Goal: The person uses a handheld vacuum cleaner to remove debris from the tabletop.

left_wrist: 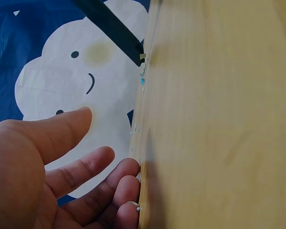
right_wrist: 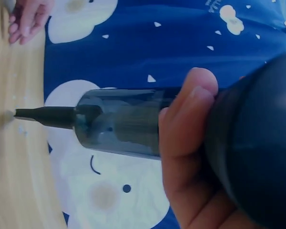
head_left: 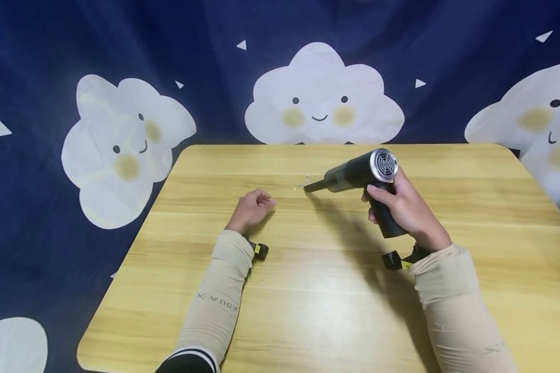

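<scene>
My right hand [head_left: 413, 210] grips the black handle of a handheld vacuum cleaner [head_left: 354, 173], its fingers wrapped round it. The vacuum has a silver vented end, a see-through dust cup [right_wrist: 126, 124] and a narrow black nozzle [right_wrist: 47, 116]. That nozzle slants down to the table beside small pale scraps [head_left: 303, 183] scattered near the back; a few look bluish in the left wrist view. To the left of the scraps my left hand [head_left: 252, 210] rests on the table by its lower fingers, loosely bent, holding nothing. Its thumb [left_wrist: 62, 133] stands apart from the fingers.
The wooden table [head_left: 308, 311] has rounded corners, and its far edge meets a dark blue curtain [head_left: 214, 31] printed with white smiling clouds. A small black wrist camera [head_left: 260, 252] sits on the left wrist, another camera [head_left: 393, 260] on the right.
</scene>
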Motion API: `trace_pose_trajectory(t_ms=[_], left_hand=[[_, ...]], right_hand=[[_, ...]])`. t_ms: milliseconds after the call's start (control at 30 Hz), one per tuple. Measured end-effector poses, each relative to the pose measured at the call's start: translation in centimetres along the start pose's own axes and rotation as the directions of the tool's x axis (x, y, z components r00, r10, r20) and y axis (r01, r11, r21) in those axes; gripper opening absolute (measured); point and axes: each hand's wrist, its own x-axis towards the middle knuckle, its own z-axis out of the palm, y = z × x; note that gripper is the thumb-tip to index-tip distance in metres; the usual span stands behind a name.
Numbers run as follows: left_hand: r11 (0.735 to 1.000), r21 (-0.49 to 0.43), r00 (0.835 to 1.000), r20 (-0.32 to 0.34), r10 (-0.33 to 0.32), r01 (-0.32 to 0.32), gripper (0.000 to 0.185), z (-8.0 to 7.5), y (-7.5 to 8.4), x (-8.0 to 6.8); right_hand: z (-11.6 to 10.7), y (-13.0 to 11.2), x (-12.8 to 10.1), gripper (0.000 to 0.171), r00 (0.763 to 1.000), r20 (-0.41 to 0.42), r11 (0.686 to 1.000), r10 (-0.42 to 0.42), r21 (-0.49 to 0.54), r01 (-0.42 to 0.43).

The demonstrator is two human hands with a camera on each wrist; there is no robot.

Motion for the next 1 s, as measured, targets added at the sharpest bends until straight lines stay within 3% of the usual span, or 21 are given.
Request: trace_pose_trajectory(t_ms=[267, 533, 733, 1000], left_hand=[[1.0, 0.005, 1.0, 0.003, -0.006, 0.006, 0.038, -0.1, 0.0, 0.0], [1.0, 0.01, 1.0, -0.001, -0.013, 0.013, 0.037, -0.1, 0.0, -0.1], [1.0, 0.022, 1.0, 0.002, -0.003, 0.003, 0.038, -0.3, 0.0, 0.0], [1.0, 0.026, 1.0, 0.003, -0.009, 0.008, 0.036, 0.0, 0.0, -0.1]], right_hand=[[0.0, -1.6, 0.9, 0.039, 1.0, -0.011, 0.998, 0.008, -0.065, -0.008], [-0.3, -2.5, 1.6, 0.035, 0.989, -0.143, 0.993, -0.026, 0.107, 0.041], [-0.1, -1.0, 3.0, 0.035, 0.973, -0.226, 0.987, -0.041, 0.144, 0.075], [1.6, 2.1, 5.0, 0.033, 0.971, -0.238, 0.976, -0.013, 0.207, 0.064]])
